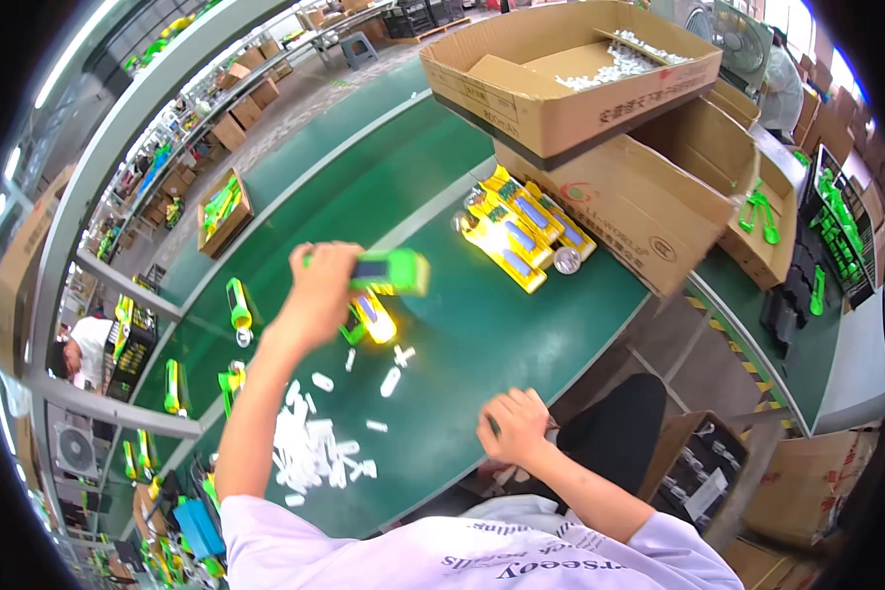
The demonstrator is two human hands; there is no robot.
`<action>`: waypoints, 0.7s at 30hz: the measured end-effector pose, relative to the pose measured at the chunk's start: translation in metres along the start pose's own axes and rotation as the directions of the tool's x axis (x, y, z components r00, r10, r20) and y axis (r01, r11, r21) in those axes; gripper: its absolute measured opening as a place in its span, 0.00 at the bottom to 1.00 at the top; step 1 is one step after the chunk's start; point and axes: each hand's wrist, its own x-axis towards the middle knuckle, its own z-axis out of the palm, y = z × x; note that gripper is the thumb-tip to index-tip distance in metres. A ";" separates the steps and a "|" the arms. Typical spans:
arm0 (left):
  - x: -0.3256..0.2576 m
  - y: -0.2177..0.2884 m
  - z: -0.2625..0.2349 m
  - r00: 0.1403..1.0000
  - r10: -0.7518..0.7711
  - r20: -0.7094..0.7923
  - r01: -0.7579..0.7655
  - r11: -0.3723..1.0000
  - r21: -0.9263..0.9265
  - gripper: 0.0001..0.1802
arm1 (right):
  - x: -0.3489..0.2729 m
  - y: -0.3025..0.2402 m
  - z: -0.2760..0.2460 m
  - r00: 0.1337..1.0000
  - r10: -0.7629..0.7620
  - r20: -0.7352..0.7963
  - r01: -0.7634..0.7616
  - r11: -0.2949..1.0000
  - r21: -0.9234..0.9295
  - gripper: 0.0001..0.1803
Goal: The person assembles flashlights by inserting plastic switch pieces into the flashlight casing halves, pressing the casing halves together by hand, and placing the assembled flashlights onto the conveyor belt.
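My left hand [315, 285] is raised over the green table and closed around a green and yellow flashlight body [395, 271], slightly blurred. Just below it, another yellow flashlight part [374, 320] lies lit on the table, partly hidden by the hand. My right hand [514, 425] rests near the table's front edge with its fingers curled. A small dark bit shows between those fingers, too little to name. Between my arms lies a loose pile of small white plastic pieces [310, 447], with several strays towards the lit part.
Yellow flashlight halves [521, 236] with round lenses, some lit, lie in a cluster at the back. Behind them stand a large carton [619, 202] and a raised cardboard tray [580, 118] of white pieces. Green flashlights [238, 305] lie along the belt to the left.
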 end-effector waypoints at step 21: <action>-0.214 0.271 0.048 0.977 -0.055 -0.208 -0.042 0.899 -0.436 0.32 | -0.110 -0.069 -0.071 0.321 0.361 0.876 -0.652 -0.587 0.481 0.28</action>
